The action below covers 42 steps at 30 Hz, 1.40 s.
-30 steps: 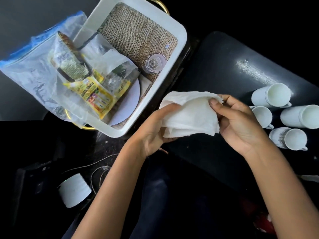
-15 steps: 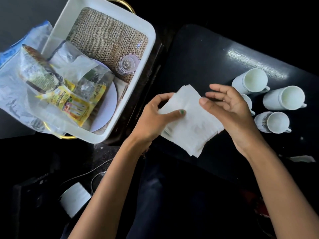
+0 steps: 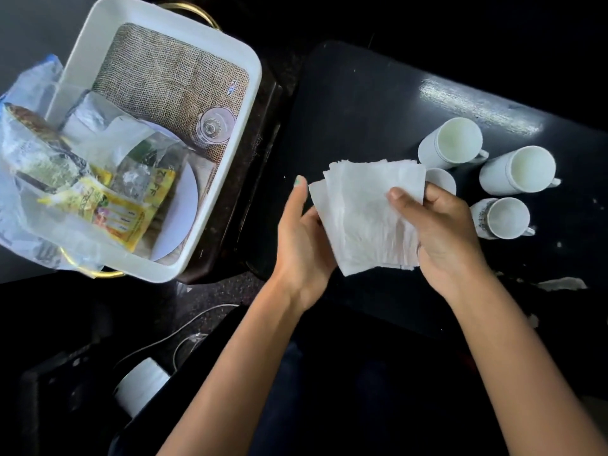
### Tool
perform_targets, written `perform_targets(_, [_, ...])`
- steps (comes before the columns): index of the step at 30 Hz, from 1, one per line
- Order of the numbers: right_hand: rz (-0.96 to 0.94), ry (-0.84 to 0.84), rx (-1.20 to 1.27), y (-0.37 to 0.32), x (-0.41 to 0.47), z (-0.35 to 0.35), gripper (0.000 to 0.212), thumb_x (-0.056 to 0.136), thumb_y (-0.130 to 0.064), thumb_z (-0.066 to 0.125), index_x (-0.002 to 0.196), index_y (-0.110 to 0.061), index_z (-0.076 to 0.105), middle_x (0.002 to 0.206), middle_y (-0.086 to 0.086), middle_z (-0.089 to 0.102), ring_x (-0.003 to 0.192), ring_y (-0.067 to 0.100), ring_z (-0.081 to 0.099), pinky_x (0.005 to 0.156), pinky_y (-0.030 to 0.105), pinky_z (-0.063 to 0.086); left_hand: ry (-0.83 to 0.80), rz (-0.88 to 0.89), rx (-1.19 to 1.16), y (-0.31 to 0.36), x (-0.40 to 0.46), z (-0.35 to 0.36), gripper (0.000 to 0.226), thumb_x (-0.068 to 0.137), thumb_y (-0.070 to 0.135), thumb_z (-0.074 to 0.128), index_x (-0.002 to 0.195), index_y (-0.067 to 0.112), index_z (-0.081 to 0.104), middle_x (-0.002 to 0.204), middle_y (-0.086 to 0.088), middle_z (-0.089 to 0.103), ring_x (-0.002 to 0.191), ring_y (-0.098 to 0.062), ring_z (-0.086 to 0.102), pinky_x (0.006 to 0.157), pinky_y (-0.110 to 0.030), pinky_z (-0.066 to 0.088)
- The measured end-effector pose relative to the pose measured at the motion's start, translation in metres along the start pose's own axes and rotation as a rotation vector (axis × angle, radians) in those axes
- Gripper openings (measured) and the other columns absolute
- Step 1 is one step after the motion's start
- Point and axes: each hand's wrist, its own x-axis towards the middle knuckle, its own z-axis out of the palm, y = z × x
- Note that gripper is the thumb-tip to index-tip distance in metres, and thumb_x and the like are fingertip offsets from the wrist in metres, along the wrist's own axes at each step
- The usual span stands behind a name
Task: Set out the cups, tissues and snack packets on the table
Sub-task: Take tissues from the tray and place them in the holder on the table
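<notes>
Above the black glossy table (image 3: pixel 362 103), a fanned stack of white paper tissues (image 3: pixel 365 218) is held between both bare hands. The right hand (image 3: pixel 444 235) grasps the stack's right side, thumb pressed on the top sheet and fingers curled behind. The left hand (image 3: pixel 302 238) supports the stack's lower left edge with the palm open and the thumb raised beside the sheets; how firmly it grips cannot be told. Just right of the tissues, four white ceramic cups (image 3: pixel 516 171) stand upright in a cluster on the table, one of them partly hidden behind the stack and one carrying a dark printed pattern on its side. Well apart to the left, a white rectangular plastic tray (image 3: pixel 253 83) with gold handles holds a brown woven burlap mat (image 3: pixel 164 74), a clear glass (image 3: pixel 215 126) and a white round plate (image 3: pixel 186 209). A clear plastic bag (image 3: pixel 29 166) of yellow snack packets (image 3: pixel 115 218) lies across the tray's near left side, spilling over its rim. Small white scraps (image 3: pixel 559 284) lie on the table's near right edge.
</notes>
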Motion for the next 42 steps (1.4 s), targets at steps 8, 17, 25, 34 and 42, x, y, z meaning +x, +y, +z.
perform_targets(8, [-0.067, -0.055, -0.243, 0.005, -0.005, -0.002, 0.038, 0.096, -0.040, 0.046, 0.098, -0.003, 0.057, 0.089, 0.013, 0.056, 0.085, 0.004, 0.050, 0.082, 0.024, 0.043, 0.122, 0.061, 0.307, -0.016, 0.005, 0.012, 0.023, 0.095, 0.037, 0.050, 0.102, 0.023, 0.067, 0.100, 0.004, 0.075, 0.096, -0.016, 0.071, 0.090, -0.038, 0.054])
perform_targets(17, [-0.149, -0.047, -0.355, -0.003, -0.008, 0.002, 0.048, 0.101, -0.040, 0.026, 0.138, -0.015, 0.044, 0.111, -0.013, 0.052, 0.116, -0.009, 0.046, 0.088, 0.000, 0.034, 0.054, 0.120, 0.452, -0.007, 0.009, 0.013, 0.020, 0.099, 0.026, 0.047, 0.105, 0.016, 0.063, 0.085, 0.001, 0.070, 0.064, -0.009, 0.067, 0.047, -0.020, 0.048])
perform_targets(25, [-0.085, -0.128, -0.321, -0.008, -0.006, 0.004, 0.053, 0.099, -0.046, 0.012, 0.146, -0.030, 0.030, 0.152, -0.020, 0.024, 0.117, -0.020, 0.020, 0.072, -0.019, 0.017, -0.030, 0.090, 0.457, -0.003, 0.015, 0.005, 0.017, 0.095, 0.020, 0.052, 0.102, 0.017, 0.067, 0.097, 0.002, 0.073, 0.093, -0.017, 0.069, 0.087, -0.040, 0.053])
perform_targets(34, [-0.068, -0.160, -0.299, -0.008, -0.001, 0.007, 0.057, 0.097, -0.050, 0.005, 0.145, -0.033, 0.031, 0.145, -0.013, 0.041, 0.128, -0.005, 0.035, 0.095, 0.012, 0.026, -0.047, 0.079, 0.458, 0.000, 0.020, 0.003, 0.016, 0.095, 0.022, 0.053, 0.100, 0.017, 0.067, 0.097, 0.001, 0.073, 0.095, -0.018, 0.069, 0.090, -0.038, 0.054])
perform_targets(42, [-0.025, -0.020, -0.178, 0.005, 0.001, -0.003, 0.051, 0.096, -0.056, 0.022, 0.130, -0.030, 0.050, 0.120, -0.011, 0.061, 0.103, 0.000, 0.061, 0.081, 0.024, 0.051, -0.014, 0.099, 0.375, 0.005, 0.021, -0.002, 0.015, 0.095, 0.019, 0.050, 0.097, 0.019, 0.065, 0.084, 0.007, 0.073, 0.080, -0.012, 0.071, 0.072, -0.030, 0.058])
